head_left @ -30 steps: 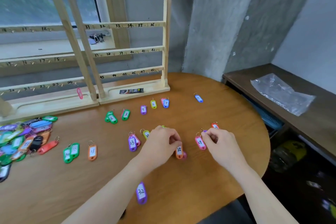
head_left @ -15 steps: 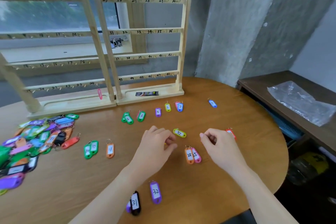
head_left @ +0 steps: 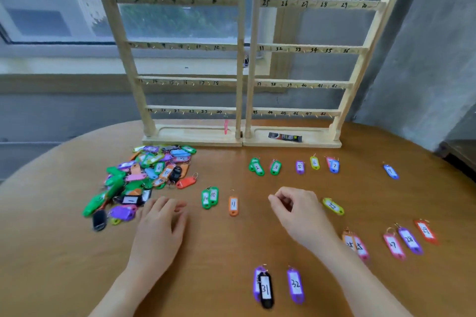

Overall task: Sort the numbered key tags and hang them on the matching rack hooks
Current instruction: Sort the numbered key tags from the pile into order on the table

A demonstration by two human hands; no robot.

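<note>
Two wooden racks (head_left: pixel 242 69) are standing side by side at the counter's (head_left: pixel 64 252) twelve o'clock edge, their rails numbered by hand, and a lone pink tag (head_left: pixel 226 126) is hanging from a hook on the lowest rail of the left-hand one. A small black tube (head_left: pixel 285 137) is lying in the base tray of the right-hand rack. The unsorted heap of key tags (head_left: pixel 144 177) is sitting at about ten o'clock from the hands, and the left hand (head_left: pixel 161 229) is resting palm down just beside it at the heap's four o'clock, fingers straight and relaxed, holding nothing. The right hand (head_left: pixel 298 210) is hovering near the middle of the counter with its fingers curled in toward the thumb; whether anything is pinched between them cannot be told. Sorted tags are lying around it: green ones marked 10 (head_left: pixel 210 197) and an orange 11 (head_left: pixel 233 204) at its nine o'clock, a row running from the green 2 (head_left: pixel 256 167) to the blue 7 (head_left: pixel 334 166) at its twelve (each number lettered on a white insert), a yellow-green tag (head_left: pixel 333 206) at three o'clock, a red, purple and pink group (head_left: pixel 409 238) at four o'clock, and the black 31 (head_left: pixel 266 289) beside the purple 32 (head_left: pixel 295 285) at six o'clock.
</note>
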